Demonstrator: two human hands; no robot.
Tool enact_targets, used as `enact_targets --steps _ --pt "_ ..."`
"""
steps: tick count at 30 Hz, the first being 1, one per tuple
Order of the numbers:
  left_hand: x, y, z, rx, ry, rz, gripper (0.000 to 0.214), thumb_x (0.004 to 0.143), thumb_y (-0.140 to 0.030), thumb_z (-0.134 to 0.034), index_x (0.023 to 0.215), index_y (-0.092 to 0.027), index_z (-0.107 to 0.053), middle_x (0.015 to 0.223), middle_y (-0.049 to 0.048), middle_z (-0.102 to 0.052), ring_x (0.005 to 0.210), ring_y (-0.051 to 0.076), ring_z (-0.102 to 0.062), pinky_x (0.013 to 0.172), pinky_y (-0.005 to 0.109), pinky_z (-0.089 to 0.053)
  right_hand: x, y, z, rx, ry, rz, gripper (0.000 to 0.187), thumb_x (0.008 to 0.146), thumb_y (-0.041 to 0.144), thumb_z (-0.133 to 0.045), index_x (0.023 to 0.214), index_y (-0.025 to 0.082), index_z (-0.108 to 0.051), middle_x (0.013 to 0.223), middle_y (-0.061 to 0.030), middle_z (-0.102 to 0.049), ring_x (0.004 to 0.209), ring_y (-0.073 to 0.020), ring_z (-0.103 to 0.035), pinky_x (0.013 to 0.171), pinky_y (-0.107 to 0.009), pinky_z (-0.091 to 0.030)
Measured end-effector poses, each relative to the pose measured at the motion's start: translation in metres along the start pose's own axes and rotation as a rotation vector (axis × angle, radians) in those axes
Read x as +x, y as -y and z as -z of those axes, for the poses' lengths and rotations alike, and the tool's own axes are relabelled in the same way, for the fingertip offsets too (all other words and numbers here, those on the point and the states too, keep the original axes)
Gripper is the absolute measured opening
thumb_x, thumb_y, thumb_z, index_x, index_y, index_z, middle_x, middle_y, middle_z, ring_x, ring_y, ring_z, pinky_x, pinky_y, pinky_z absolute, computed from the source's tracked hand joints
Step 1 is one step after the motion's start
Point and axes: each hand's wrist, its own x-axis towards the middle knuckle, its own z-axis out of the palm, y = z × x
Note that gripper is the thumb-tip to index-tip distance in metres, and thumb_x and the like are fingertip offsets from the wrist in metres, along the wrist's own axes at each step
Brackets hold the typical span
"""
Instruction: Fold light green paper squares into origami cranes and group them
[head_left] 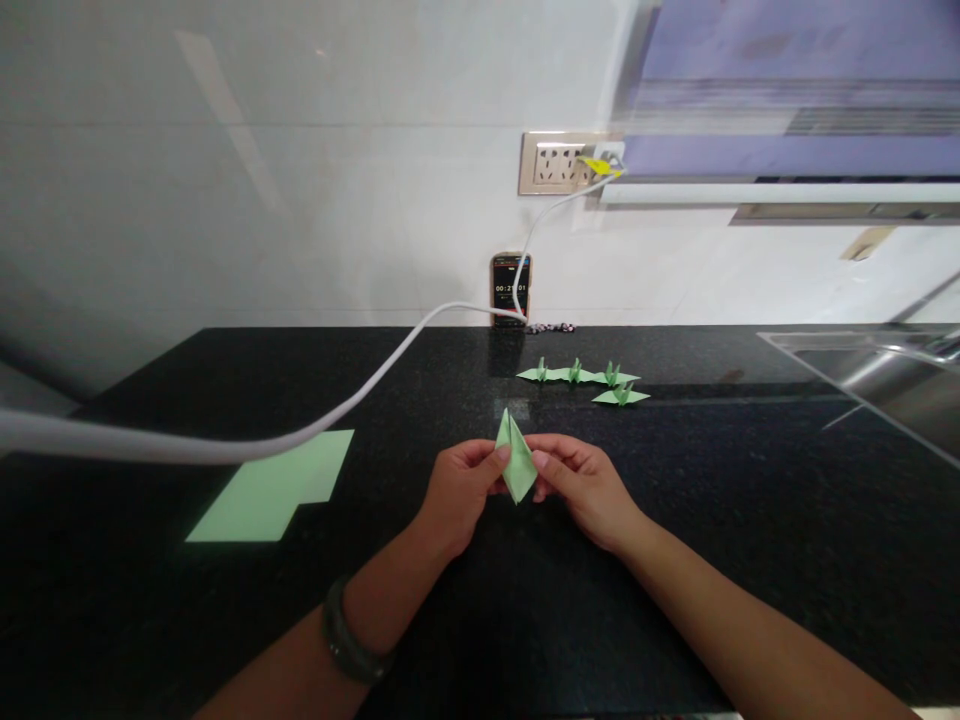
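Centrally, a folded green paper piece [516, 462] is held just above the black countertop [675, 520], pinched between both hands. Its long axis is set nearly upright, tilted slightly leftward, with one pointed tip raised away from the person and the other aimed down toward them. The left hand [459, 490] is closed on its left edge with thumb and fingertips, and the right hand [581, 482] is closed on its right edge in the same way; neither hand is nearer, the paper being kept midway between them. A dark bracelet [346, 640] is worn on the left wrist. Farther back, four finished green paper cranes [585, 380] are laid near the wall. To the left, flat green sheets [274, 488] are spread, crossed above by a white cable [300, 435]. A phone [511, 288] is propped against the wall.
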Motion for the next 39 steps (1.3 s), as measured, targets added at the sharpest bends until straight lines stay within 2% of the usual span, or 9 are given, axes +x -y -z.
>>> enact_targets --steps 7,11,17,24,28,31,35,39 --pt "-0.0007 -0.0014 0.0012 0.157 -0.008 -0.017 0.029 0.066 -0.038 -0.061 0.075 -0.011 -0.064 0.064 0.0035 -0.063 0.056 0.012 -0.055 0.055 0.024 -0.042 0.0002 -0.0013 0.0004 0.087 0.018 -0.028 0.029 0.075 0.035 -0.055 0.096 0.015 -0.062 0.061 -0.0001 -0.058 0.048 -0.0074 -0.049 0.049 -0.022 -0.041" --pt "0.0001 0.0006 0.003 0.134 0.004 -0.029 0.029 0.068 -0.039 -0.059 0.077 -0.012 -0.064 0.066 0.0031 -0.063 0.058 0.012 -0.055 0.058 0.025 -0.043 0.0009 -0.0017 -0.0007 0.188 0.036 -0.088 0.028 0.075 0.035 -0.056 0.094 0.015 -0.063 0.06 0.001 -0.055 0.047 -0.0066 -0.048 0.048 -0.021 -0.042" --pt "-0.0006 0.0001 0.0017 0.11 0.029 -0.018 0.026 0.067 -0.037 -0.06 0.076 -0.012 -0.063 0.066 0.003 -0.064 0.058 0.012 -0.056 0.059 0.025 -0.043 0.0016 -0.0037 -0.0009 0.269 0.026 -0.163 0.02 0.069 0.031 -0.064 0.081 0.015 -0.064 0.056 0.0026 -0.055 0.046 -0.0054 -0.048 0.046 -0.02 -0.043" --pt "-0.0041 -0.0061 -0.0021 0.166 0.042 -0.011 0.018 0.066 -0.029 -0.062 0.07 -0.012 -0.065 0.058 0.0012 -0.063 0.053 0.011 -0.056 0.053 0.022 -0.041 0.0013 -0.0038 -0.0004 0.316 0.057 -0.17 0.014 0.071 0.026 -0.063 0.077 0.013 -0.065 0.056 0.0015 -0.058 0.046 -0.0045 -0.051 0.047 -0.018 -0.044" --pt "-0.0026 -0.0041 0.0013 0.13 0.129 -0.005 0.023 0.07 -0.032 -0.058 0.077 -0.011 -0.066 0.065 0.004 -0.065 0.058 0.013 -0.057 0.056 0.024 -0.041 0.001 -0.0026 -0.001 0.362 0.082 -0.187 0.014 0.071 0.026 -0.063 0.079 0.014 -0.065 0.058 0.0017 -0.058 0.049 -0.0057 -0.053 0.049 -0.018 -0.045" --pt "-0.0009 -0.0007 0.0033 0.104 0.161 0.026 0.027 0.07 -0.034 -0.058 0.082 -0.011 -0.066 0.068 0.006 -0.065 0.06 0.014 -0.058 0.059 0.026 -0.042 0.0007 -0.0028 -0.0015 0.357 0.068 -0.187 0.013 0.07 0.024 -0.064 0.078 0.014 -0.065 0.058 0.0019 -0.058 0.049 -0.0054 -0.053 0.049 -0.018 -0.045" --pt "0.0001 -0.0005 0.0027 0.105 0.12 0.03 0.027 0.067 -0.034 -0.061 0.079 -0.01 -0.066 0.064 0.0048 -0.064 0.056 0.012 -0.054 0.057 0.024 -0.04 0.001 -0.0052 -0.0015 0.306 0.038 -0.173 0.013 0.069 0.026 -0.065 0.073 0.014 -0.063 0.058 0.001 -0.059 0.049 -0.0062 -0.053 0.049 -0.019 -0.045" --pt "-0.0005 -0.0033 0.001 0.115 0.061 0.012 0.022 0.064 -0.032 -0.064 0.07 -0.011 -0.066 0.059 0.0025 -0.062 0.052 0.009 -0.049 0.052 0.021 -0.036 0.0013 -0.0075 -0.0005 0.135 -0.018 -0.113 0.016 0.07 0.03 -0.063 0.071 0.014 -0.061 0.059 0.0009 -0.058 0.048 -0.0062 -0.051 0.049 -0.02 -0.043"
